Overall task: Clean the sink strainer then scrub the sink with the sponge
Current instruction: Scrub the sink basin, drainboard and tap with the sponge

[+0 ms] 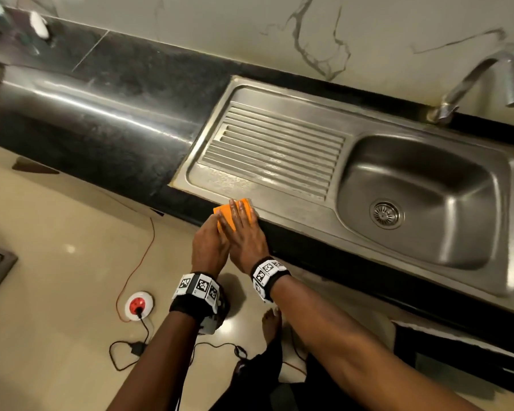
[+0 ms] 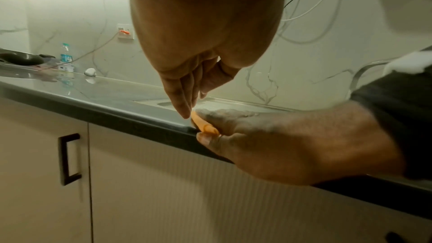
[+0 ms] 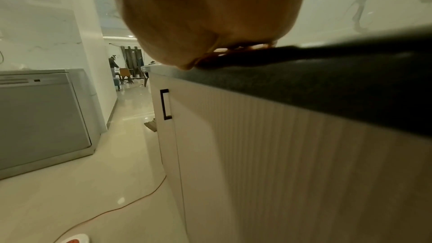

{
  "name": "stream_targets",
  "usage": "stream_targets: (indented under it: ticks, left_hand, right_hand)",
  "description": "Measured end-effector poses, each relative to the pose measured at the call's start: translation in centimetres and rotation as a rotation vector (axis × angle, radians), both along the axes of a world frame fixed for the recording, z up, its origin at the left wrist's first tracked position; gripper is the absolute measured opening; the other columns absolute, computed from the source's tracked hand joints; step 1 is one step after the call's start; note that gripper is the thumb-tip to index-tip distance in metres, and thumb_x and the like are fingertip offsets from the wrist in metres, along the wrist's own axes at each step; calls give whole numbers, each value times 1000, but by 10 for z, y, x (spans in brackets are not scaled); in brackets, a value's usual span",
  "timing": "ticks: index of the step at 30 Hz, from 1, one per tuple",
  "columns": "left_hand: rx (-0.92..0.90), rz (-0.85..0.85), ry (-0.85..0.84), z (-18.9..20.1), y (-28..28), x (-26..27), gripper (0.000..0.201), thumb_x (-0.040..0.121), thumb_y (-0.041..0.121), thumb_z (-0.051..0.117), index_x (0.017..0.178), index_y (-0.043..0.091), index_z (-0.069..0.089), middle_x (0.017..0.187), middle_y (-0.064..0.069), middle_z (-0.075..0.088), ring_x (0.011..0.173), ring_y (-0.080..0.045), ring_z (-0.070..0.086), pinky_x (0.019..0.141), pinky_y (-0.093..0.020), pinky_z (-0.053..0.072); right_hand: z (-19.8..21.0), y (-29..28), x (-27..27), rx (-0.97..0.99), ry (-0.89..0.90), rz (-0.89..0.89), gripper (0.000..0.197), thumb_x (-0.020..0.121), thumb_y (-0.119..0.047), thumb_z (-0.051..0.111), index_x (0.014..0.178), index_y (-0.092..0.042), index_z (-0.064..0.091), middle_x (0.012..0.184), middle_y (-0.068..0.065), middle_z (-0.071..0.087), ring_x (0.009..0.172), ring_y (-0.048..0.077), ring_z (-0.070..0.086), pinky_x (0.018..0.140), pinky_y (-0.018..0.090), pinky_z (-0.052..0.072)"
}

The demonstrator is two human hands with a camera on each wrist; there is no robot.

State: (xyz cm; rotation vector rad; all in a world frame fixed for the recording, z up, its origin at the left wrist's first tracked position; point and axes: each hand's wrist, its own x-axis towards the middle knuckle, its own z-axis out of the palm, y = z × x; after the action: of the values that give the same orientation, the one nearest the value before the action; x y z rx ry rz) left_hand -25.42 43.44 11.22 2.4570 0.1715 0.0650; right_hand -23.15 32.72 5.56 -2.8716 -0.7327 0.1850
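Note:
An orange sponge [image 1: 229,216] lies on the front rim of the steel sink, at the near left corner of the ribbed drainboard [image 1: 273,149]. My right hand [image 1: 244,229] lies over it with straight fingers. In the left wrist view the thumb of that right hand [image 2: 268,139] pinches the sponge [image 2: 204,127] from below at the counter edge. My left hand [image 1: 209,241] touches the sponge's left end with straight fingers [image 2: 184,103]. The round strainer [image 1: 386,214] sits in the drain of the basin [image 1: 428,173], far to the right of both hands. The right wrist view shows only my palm [image 3: 210,16].
A curved faucet [image 1: 484,78] stands behind the basin. Black countertop [image 1: 101,114] runs left, with a water bottle [image 2: 65,56] at its far end. Below are white cabinets with a black handle [image 2: 67,158]. A red-and-white socket reel [image 1: 139,304] and cables lie on the floor by my foot [image 1: 272,321].

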Motion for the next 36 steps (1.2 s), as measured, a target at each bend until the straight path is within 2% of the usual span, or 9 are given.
stream_targets:
  ticks: [5,10,16,20,22,25,27,32,36]
  left_hand:
    - [102,-18,67,5,-40,-3,36,94,14,57,128,4,61,111,-22,71,95,-42,67,75,-42,51]
    - [188,48,166,5,-51,-5,46,95,16,57,138,-1,51,137,-25,57,121,-42,57,95,-49,47]
    - [122,140,177,23,-39,7,37,88,14,63,122,0,63,111,-25,70,103,-42,65,86,-43,50]
    - [46,165,111,31,-20,1,16,89,12,60,100,12,72,94,-12,75,89,-33,69,71,-30,46]
    - [56,187,127,29,-9,-4,23,85,4,59,105,8,71,98,-16,75,94,-36,68,77,-32,47]
    - [106,204,175,25,1,-10,48,80,-1,60,128,-1,63,119,-23,69,110,-40,64,97,-40,48]
    - [98,215,176,28,-3,-17,51,78,-4,59,129,-1,62,119,-23,69,110,-39,65,98,-39,48]
    - [25,170,152,42,-28,-21,27,82,0,56,102,6,72,95,-17,75,91,-37,68,74,-28,44]
    - [-26,64,134,42,-66,-19,31,83,8,61,112,8,72,102,-15,75,98,-32,70,83,-34,54]
  right_hand:
    - [-6,-57,-28,124,-4,66,84,88,-8,51,159,-23,10,168,3,-3,153,34,-1,122,52,12]
    - [6,-68,-38,123,33,19,90,86,-9,58,159,-26,8,167,6,6,154,32,5,124,49,13]
    - [20,-39,-21,83,68,38,69,90,-13,53,153,-6,27,163,24,8,153,37,-2,125,49,4]
    - [25,-19,4,132,72,72,70,95,-12,42,157,-6,10,165,19,4,153,33,-3,123,51,4]
    - [19,-12,13,74,40,121,76,96,-19,43,158,-9,1,165,20,6,153,34,0,122,56,4]
    - [10,-13,14,-16,31,153,72,99,-30,42,159,-11,5,165,20,5,153,35,2,121,56,5]
    - [6,-17,12,-10,47,192,72,96,-19,47,158,-13,13,165,19,10,153,35,7,122,55,6]
    - [-1,-48,2,103,10,279,72,91,-2,42,157,-23,22,165,6,20,153,26,15,124,50,9]
    - [-5,-126,-35,97,-52,286,88,83,6,45,158,-28,15,166,2,14,154,21,8,125,46,6]
